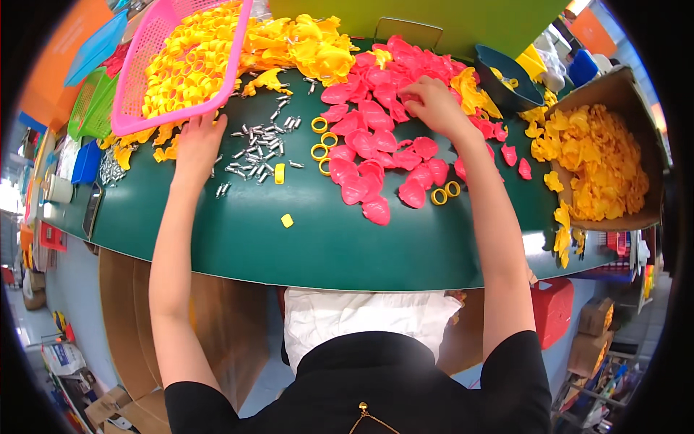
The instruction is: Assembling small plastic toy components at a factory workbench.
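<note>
My left hand (199, 145) lies at the near rim of a pink mesh basket (173, 120), beside loose yellow plastic pieces (166, 152). Its fingers are stretched out and slightly apart, the tips close under the rim. The basket is heaped with small yellow ring-like parts (189, 58). Over a spread of glossy pink shell-shaped pieces (374, 116), my right hand (439, 108) reaches leftward, thumb and forefinger apart at the pile; I see nothing held. Between the hands are small silvery metal pins (259, 148) and several yellow rings (319, 152).
A cardboard box (647, 130) of orange-yellow pieces stands at the right. A dark bowl (510, 79) sits behind the pink pile, and a green panel (434, 22) rises at the back. Two yellow rings (445, 192) and a small yellow piece (287, 220) lie on the green table (325, 249).
</note>
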{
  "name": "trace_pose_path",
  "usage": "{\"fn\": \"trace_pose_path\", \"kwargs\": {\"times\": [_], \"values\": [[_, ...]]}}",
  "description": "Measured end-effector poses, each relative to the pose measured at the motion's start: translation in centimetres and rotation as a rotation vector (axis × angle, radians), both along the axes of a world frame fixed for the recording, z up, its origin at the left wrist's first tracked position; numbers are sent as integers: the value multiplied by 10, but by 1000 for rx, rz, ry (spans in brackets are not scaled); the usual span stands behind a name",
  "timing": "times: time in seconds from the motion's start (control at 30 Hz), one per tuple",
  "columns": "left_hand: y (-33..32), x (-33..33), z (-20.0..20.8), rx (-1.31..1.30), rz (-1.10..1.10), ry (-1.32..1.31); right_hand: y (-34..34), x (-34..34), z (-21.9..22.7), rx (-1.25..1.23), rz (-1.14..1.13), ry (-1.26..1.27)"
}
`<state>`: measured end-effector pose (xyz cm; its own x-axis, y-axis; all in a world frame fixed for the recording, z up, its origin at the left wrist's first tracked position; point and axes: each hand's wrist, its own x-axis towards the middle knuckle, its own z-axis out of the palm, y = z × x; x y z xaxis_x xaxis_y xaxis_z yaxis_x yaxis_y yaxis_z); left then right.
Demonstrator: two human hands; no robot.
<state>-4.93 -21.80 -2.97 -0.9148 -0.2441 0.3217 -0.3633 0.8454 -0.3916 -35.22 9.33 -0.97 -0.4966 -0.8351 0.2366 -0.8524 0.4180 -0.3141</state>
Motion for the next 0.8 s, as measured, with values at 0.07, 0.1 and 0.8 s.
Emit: {"fn": "trace_pose_path", "kwargs": {"times": [0.07,0.1,0.8], "values": [[-4,-2,7,-64,-42,-8,-2,3,-8,62,41,97],[-7,-1,11,-136,-99,-17,1,5,-8,64,39,95],[194,51,1,2243,-182,702,24,59,-9,-338,-13,-118]]}}
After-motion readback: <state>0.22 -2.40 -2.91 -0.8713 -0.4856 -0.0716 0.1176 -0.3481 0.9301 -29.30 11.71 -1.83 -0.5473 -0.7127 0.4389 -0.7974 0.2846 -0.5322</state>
